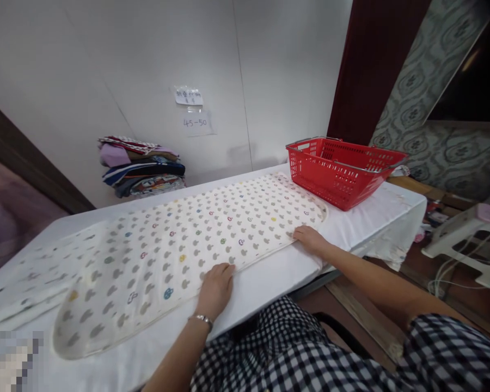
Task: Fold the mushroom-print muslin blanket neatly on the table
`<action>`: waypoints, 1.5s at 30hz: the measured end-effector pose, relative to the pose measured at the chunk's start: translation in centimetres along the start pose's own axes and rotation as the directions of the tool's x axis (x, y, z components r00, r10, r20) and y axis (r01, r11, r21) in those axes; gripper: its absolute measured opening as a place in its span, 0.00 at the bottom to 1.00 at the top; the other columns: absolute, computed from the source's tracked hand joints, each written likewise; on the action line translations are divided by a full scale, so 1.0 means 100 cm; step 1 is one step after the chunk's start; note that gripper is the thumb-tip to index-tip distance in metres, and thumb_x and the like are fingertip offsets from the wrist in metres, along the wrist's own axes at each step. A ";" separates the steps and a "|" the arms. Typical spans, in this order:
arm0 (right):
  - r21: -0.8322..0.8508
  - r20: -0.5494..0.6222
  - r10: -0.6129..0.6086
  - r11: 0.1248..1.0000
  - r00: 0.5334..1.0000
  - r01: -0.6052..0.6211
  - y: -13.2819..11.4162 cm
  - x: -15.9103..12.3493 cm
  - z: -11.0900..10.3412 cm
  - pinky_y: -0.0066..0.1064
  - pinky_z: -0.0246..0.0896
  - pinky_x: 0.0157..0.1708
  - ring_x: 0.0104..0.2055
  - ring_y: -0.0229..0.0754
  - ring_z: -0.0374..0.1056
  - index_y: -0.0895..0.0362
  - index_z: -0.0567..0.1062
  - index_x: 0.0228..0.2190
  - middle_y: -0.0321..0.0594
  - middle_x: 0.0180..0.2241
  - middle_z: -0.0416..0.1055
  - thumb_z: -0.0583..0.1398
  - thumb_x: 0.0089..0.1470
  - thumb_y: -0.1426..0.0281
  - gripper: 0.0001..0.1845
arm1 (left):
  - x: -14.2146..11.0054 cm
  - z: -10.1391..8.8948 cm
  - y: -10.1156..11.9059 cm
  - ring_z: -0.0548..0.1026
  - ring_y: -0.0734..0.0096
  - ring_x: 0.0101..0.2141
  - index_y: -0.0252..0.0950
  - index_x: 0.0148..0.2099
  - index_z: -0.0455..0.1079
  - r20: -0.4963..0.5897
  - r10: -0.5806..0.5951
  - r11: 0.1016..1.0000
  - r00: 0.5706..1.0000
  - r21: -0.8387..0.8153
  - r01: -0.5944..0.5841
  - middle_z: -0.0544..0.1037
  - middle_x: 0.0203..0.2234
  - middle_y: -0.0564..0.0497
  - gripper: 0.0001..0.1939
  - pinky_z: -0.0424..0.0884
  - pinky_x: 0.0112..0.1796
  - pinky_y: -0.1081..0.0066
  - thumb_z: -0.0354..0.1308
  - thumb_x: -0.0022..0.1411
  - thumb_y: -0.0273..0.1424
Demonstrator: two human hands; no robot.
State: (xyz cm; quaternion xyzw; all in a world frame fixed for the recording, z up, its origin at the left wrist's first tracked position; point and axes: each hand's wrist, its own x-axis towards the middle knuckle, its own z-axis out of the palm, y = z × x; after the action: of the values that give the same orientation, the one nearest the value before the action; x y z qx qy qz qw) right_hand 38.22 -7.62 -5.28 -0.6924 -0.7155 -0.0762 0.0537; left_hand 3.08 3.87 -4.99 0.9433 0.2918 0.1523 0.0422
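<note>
- Far left: one white cloth with small dark marks (36, 269), partly in view, lying on one white-covered table (347, 226).
- Left to centre: one long white cloth with rounded ends, printed with grey and a few coloured mushroom-like shapes (179, 234). It lies spread nearly flat along the table; its near edge runs beneath both hands.
- Behind it, left: one stack of folded multicoloured fabrics (142, 171); layers overlap, count not certain.
- Wall, centre: two paper notes with handwriting, one above the other, the lower (196, 123) reading "45-50".
- Centre: left hand (216, 287), palm down, forearm reaching up from the bottom, one silver-coloured bracelet (203, 320) at the wrist. Fingers close together, resting on the long cloth's near edge; whether they pinch it, cannot tell.
- Right of centre: right hand (309, 240), palm down, forearm entering from the lower right. Fingers together, slightly bent, tips on the same edge near the cloth's right end; thumb grip cannot be told.
- Right: one red perforated plastic basket with metal handles (343, 177), upright on the table beside the cloth's right end.
- Far right: one white plastic stool (457, 237), on the floor.
</note>
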 end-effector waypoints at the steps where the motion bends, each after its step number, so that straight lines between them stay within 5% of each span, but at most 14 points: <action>1: 0.010 0.006 0.000 1.000 1.000 0.000 -0.001 -0.001 0.000 0.34 0.54 0.42 0.41 0.42 0.63 0.59 0.75 0.35 0.43 0.37 0.71 0.51 0.55 0.79 0.13 | 0.005 0.001 0.005 0.69 0.62 0.44 0.37 0.48 0.68 0.012 0.006 1.000 1.000 0.000 -0.006 0.73 0.43 0.45 0.16 0.65 0.45 0.61 0.48 0.58 0.24; 13: 0.170 -0.075 -0.114 0.977 0.991 0.126 -0.015 -0.005 -0.004 0.35 0.57 0.43 0.41 0.44 0.62 0.60 0.75 0.35 0.47 0.37 0.70 0.52 0.51 0.80 0.13 | 0.013 0.006 0.014 0.68 0.65 0.37 0.36 0.39 0.69 0.032 0.027 0.999 0.999 -0.044 -0.025 0.71 0.34 0.48 0.11 0.65 0.41 0.65 0.50 0.55 0.21; 20: 0.371 -0.136 -0.152 0.909 0.979 0.193 -0.034 0.002 -0.007 0.33 0.58 0.42 0.41 0.42 0.62 0.58 0.74 0.37 0.44 0.37 0.69 0.53 0.55 0.75 0.11 | 0.028 0.009 0.028 0.69 0.66 0.39 0.38 0.41 0.70 0.041 0.012 0.987 0.999 -0.162 -0.005 0.72 0.35 0.49 0.09 0.65 0.41 0.65 0.50 0.62 0.32; 30: 0.200 -0.077 -0.174 0.962 0.982 0.187 -0.046 0.020 -0.005 0.31 0.55 0.36 0.36 0.41 0.61 0.58 0.75 0.31 0.43 0.32 0.69 0.50 0.59 0.73 0.14 | 0.053 0.020 0.043 0.68 0.68 0.35 0.37 0.36 0.70 0.073 0.042 0.998 0.996 -0.050 -0.038 0.71 0.31 0.49 0.11 0.64 0.38 0.68 0.46 0.64 0.29; 34: 0.174 -0.109 -0.220 0.956 0.969 0.236 -0.044 0.015 -0.005 0.32 0.55 0.38 0.36 0.41 0.61 0.58 0.74 0.32 0.43 0.33 0.69 0.48 0.60 0.74 0.15 | 0.049 0.022 0.041 0.68 0.68 0.34 0.36 0.35 0.69 0.046 0.099 0.995 0.994 -0.008 -0.099 0.70 0.30 0.49 0.12 0.64 0.36 0.67 0.44 0.64 0.28; 40: 0.376 -0.136 -0.232 0.887 0.963 0.267 -0.035 0.008 -0.009 0.31 0.57 0.39 0.38 0.40 0.62 0.57 0.74 0.34 0.44 0.34 0.70 0.49 0.61 0.68 0.15 | 0.045 0.022 0.039 0.68 0.67 0.36 0.38 0.42 0.70 0.004 0.165 0.984 0.986 -0.069 -0.165 0.71 0.33 0.50 0.10 0.65 0.36 0.67 0.48 0.63 0.31; 45: 0.448 -0.142 -0.062 0.886 0.988 0.120 -0.001 -0.008 -0.009 0.32 0.59 0.40 0.39 0.41 0.63 0.56 0.74 0.32 0.44 0.34 0.69 0.48 0.61 0.66 0.16 | 0.041 0.023 0.035 0.68 0.67 0.35 0.39 0.44 0.70 -0.010 0.185 0.981 0.983 -0.063 -0.186 0.71 0.33 0.50 0.11 0.65 0.36 0.66 0.48 0.63 0.30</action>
State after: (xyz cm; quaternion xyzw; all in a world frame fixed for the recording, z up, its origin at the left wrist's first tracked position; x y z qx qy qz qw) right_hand 38.14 -8.54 -4.56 -0.6200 -0.7405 0.0482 0.2550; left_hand 8.88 3.25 -5.51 0.9643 0.1977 0.1667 0.0570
